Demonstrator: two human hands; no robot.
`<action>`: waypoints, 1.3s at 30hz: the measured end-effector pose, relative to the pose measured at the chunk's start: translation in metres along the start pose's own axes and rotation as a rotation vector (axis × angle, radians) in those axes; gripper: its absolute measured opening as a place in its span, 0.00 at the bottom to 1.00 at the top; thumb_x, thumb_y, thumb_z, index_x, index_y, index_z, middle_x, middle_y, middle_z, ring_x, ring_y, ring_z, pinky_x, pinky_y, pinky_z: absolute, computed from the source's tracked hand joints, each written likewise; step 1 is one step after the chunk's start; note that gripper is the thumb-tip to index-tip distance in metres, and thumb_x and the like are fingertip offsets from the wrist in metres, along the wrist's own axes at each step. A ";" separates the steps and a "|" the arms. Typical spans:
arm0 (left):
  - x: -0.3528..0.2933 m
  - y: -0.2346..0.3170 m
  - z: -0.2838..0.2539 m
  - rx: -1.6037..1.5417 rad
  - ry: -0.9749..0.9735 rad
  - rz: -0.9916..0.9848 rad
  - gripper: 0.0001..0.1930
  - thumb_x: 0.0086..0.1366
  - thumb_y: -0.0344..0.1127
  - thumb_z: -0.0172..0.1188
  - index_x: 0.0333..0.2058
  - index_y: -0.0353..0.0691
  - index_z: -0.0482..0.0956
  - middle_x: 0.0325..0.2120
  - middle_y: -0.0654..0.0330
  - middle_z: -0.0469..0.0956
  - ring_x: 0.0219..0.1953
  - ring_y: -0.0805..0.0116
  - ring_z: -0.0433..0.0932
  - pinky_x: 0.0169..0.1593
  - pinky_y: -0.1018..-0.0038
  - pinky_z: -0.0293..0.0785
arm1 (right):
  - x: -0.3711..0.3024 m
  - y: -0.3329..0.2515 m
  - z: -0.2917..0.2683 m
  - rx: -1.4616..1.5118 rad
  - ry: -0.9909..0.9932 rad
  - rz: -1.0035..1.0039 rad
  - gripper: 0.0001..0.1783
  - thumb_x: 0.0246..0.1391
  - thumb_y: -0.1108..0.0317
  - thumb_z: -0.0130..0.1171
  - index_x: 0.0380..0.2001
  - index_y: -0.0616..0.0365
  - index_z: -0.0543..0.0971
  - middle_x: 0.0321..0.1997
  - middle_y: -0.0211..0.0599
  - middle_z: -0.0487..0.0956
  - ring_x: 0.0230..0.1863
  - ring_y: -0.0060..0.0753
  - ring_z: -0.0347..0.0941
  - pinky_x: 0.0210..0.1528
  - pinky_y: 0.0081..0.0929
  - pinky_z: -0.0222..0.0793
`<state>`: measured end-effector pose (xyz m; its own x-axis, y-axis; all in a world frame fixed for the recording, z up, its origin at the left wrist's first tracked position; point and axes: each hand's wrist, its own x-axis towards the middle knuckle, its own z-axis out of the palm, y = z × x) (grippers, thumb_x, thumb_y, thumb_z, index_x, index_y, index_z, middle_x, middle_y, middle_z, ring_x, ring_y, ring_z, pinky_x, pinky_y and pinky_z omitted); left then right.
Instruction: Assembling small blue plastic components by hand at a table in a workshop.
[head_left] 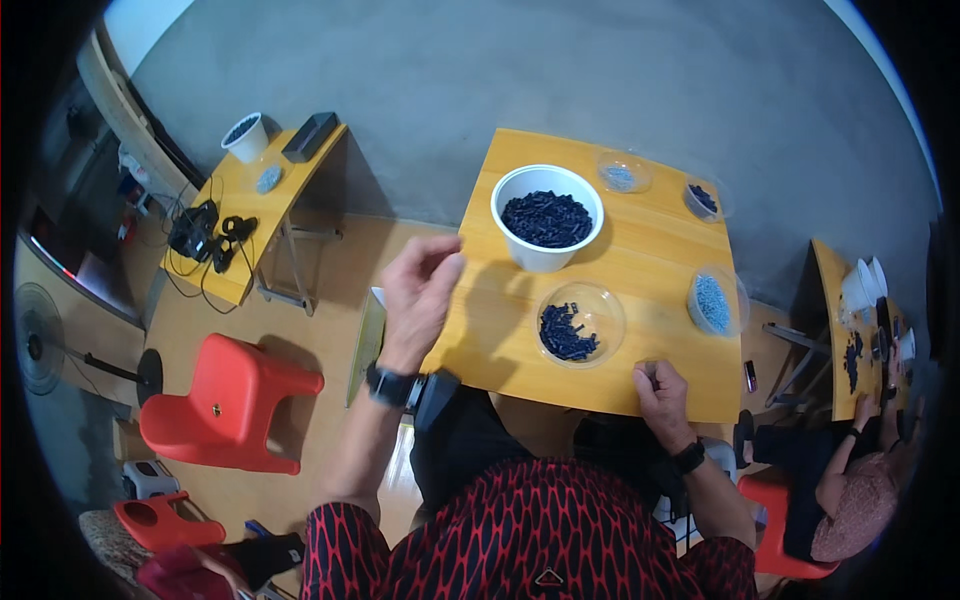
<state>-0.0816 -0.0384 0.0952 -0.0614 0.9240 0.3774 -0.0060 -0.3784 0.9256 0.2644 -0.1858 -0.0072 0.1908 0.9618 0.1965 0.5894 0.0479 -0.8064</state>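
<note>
My left hand (418, 300) is raised over the left edge of the wooden table (480, 350), its thumb and forefinger curled close together. Whatever it may pinch is too small to make out. At the table's front edge, my right hand (663, 396) is closed, thumb against the bent forefinger; its contents, if any, are hidden. Between the hands sits a clear round bowl (605, 325) with small dark pieces (568, 335) heaped mostly in its left half. Behind it stands a white bucket (540, 258) holding many more dark pieces (546, 219).
Clear tubs with light-blue pieces (711, 303), grey-blue pieces (619, 178) and dark pieces (703, 199) line the table's right and back. A red stool (225, 400) and a side table (245, 270) with cables are leftward. Another person (855, 490) works at a table on the right.
</note>
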 end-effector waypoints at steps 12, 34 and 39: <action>0.122 -0.042 0.110 1.229 -0.801 0.155 0.29 0.53 0.45 0.69 0.51 0.34 0.79 0.43 0.43 0.82 0.49 0.46 0.80 0.54 0.59 0.75 | 0.003 -0.004 -0.003 0.138 0.058 -0.114 0.04 0.58 0.77 0.61 0.33 0.66 0.77 0.34 0.46 0.80 0.34 0.36 0.78 0.39 0.29 0.73; 0.132 -0.063 0.131 0.975 -0.974 -0.003 0.16 0.59 0.31 0.64 0.45 0.35 0.74 0.42 0.41 0.79 0.49 0.42 0.77 0.53 0.57 0.72 | 0.009 -0.006 -0.013 0.126 0.021 0.008 0.05 0.57 0.76 0.64 0.35 0.62 0.78 0.29 0.37 0.79 0.28 0.29 0.77 0.31 0.28 0.71; 0.133 -0.069 0.133 0.883 -0.868 0.203 0.11 0.59 0.27 0.61 0.41 0.36 0.76 0.39 0.42 0.79 0.46 0.41 0.77 0.50 0.53 0.72 | 0.039 0.011 -0.032 0.197 0.108 0.053 0.06 0.60 0.75 0.60 0.40 0.65 0.78 0.29 0.35 0.78 0.33 0.21 0.75 0.34 0.25 0.72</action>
<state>0.0432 0.1174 0.0854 0.6955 0.7116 0.0991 0.6169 -0.6621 0.4255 0.3038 -0.1565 0.0095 0.3065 0.9304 0.2011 0.4134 0.0601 -0.9085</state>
